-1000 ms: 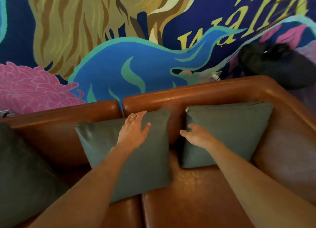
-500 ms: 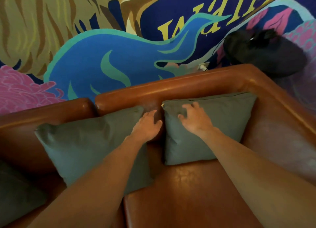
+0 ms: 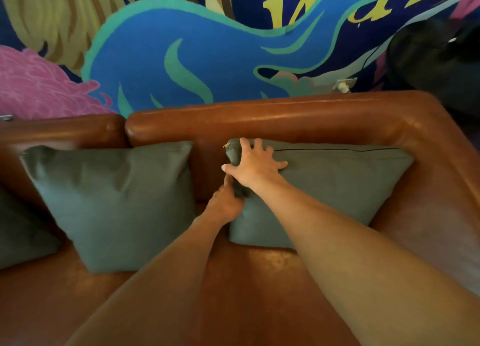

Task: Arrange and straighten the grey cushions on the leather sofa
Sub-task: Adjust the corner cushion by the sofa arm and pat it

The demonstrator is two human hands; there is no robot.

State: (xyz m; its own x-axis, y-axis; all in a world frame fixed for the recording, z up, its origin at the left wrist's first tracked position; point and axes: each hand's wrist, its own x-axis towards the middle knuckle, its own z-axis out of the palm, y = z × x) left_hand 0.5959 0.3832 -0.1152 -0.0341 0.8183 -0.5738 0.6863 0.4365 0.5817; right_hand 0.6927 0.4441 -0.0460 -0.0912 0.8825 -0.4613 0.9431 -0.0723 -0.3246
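left hand (image 3: 225, 203) moved off middle cushion (image 3: 114, 203), now pinching right cushion (image 3: 324, 190) edge | right hand (image 3: 255, 165) spread flat on it | straightening last one

Painted mural wall (image 3: 181, 60) in blue, teal, pink, yellow lettering, white wall socket (image 3: 344, 84) low right, dark bag (image 3: 436, 68) at far right

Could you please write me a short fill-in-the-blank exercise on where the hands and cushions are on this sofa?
1. Both hands are on the ____ grey cushion.
2. The right hand lies spread near that cushion's zipper pull, at its top ____ corner.
3. The left hand pinches that cushion's ____ edge.
4. The middle grey cushion leans against the ____ leather sofa.

Missing words: right; left; left; brown
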